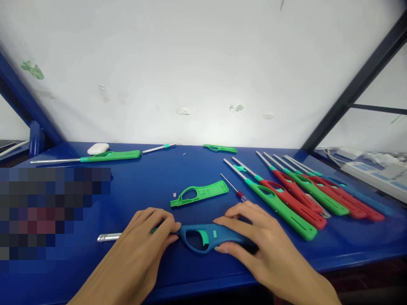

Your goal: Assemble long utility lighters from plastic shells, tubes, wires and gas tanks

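Observation:
A blue long-necked gas lighter (pixel 203 243) with a green trigger lies across the front of the blue table. My left hand (pixel 149 241) is closed around its neck end, and the metal tube sticks out to the left. On the handle, my right hand (pixel 254 237) grips with thumb and fingers on opposite edges. Just beyond my hands lies a green lighter handle half (pixel 206 192), inner side up, with a small whitish part (pixel 174 195) beside it. A screwdriver (pixel 239 194) with a red and clear handle points away, near my right fingers.
Several red, green and blue lighters (pixel 286 207) lie in a row at the right. A green lighter (pixel 111 156), a white earbud case (pixel 98 148), a loose metal tube (pixel 159 148) and another green shell half (pixel 220 148) lie along the back. A power strip (pixel 375 171) stands far right.

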Demonstrator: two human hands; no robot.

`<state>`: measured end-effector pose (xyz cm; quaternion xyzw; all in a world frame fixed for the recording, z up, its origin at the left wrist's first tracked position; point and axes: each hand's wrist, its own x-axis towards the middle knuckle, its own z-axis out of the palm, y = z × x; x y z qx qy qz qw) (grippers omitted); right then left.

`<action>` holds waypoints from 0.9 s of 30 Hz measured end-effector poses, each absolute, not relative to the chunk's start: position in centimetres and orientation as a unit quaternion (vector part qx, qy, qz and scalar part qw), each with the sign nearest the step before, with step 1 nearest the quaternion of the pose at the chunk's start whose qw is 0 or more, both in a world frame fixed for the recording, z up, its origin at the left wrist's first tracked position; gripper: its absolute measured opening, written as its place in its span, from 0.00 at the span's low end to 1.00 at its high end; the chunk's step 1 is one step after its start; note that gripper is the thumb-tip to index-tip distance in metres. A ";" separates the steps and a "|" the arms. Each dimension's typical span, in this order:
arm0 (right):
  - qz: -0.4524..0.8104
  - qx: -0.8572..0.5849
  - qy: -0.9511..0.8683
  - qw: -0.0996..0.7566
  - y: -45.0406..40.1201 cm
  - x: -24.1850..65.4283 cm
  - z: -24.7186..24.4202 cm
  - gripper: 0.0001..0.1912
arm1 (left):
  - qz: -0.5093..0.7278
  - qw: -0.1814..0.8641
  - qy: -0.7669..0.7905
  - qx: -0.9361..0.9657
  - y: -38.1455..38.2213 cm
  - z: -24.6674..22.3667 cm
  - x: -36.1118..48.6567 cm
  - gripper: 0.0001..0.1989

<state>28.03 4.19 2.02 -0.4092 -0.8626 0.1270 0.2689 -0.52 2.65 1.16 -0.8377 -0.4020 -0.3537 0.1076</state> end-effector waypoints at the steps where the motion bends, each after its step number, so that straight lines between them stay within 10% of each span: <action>1: 0.131 -0.410 -0.859 0.275 4.2 28.0 2.0 0.12 | -0.360 0.105 -0.406 -0.833 2.6 1.1 -0.4 0.16; 17: 0.157 -0.362 -0.862 0.318 3.4 27.4 2.7 0.07 | -0.318 0.121 -0.382 -0.859 1.0 -1.0 -2.1 0.28; 27: 0.179 -0.344 -0.863 0.324 3.3 28.1 2.5 0.08 | -0.280 0.180 -0.385 -0.861 0.6 1.0 -2.8 0.15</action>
